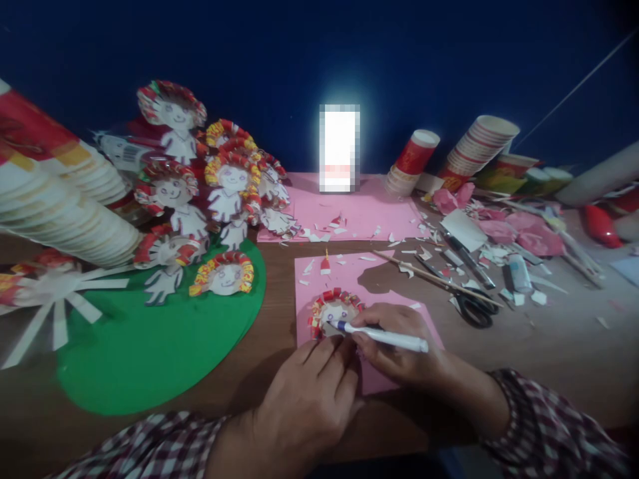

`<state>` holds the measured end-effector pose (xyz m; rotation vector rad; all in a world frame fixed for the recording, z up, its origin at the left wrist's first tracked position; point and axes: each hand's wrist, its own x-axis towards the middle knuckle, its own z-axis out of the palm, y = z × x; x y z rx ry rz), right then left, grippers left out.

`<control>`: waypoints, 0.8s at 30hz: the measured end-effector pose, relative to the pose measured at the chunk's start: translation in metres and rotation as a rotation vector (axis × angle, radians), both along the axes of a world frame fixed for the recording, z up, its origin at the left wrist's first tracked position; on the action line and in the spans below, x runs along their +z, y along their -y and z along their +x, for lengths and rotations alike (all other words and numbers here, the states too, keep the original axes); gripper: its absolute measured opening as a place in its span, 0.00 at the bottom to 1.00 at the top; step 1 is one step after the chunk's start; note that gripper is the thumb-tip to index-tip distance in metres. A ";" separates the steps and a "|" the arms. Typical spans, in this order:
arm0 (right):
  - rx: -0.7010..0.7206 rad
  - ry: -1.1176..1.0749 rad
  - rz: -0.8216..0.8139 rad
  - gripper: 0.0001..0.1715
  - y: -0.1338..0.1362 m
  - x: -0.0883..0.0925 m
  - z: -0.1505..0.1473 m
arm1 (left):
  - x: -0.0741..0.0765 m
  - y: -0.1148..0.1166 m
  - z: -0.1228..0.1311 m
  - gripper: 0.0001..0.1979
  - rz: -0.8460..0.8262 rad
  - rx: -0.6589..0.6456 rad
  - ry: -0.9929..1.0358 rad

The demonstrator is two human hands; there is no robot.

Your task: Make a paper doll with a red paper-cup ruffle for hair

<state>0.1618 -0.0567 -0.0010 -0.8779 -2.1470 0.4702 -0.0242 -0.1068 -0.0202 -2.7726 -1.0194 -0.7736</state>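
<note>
Hiding the paper doll partly, left hand meets right hand holding marker.

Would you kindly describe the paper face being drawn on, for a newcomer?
On the wooden table, find the nearer pink sheet. The paper face lies there under the white pen in the right hand; unlike the faces by the green disc, it lies alone.

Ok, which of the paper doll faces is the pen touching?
The doll face on the near pink sheet, under the pen in the right hand. The other faces sit to the left, on or behind the green circle.
</note>
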 end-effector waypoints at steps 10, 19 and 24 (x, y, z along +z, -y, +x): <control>-0.079 0.070 0.040 0.02 0.000 0.004 0.001 | 0.000 0.001 0.000 0.13 -0.020 -0.012 -0.009; -0.055 0.063 0.037 0.03 0.000 0.001 0.001 | -0.001 0.001 0.000 0.14 -0.003 -0.007 -0.001; -0.069 0.050 0.012 0.02 0.000 0.001 0.002 | -0.001 0.001 -0.001 0.14 -0.013 -0.006 -0.018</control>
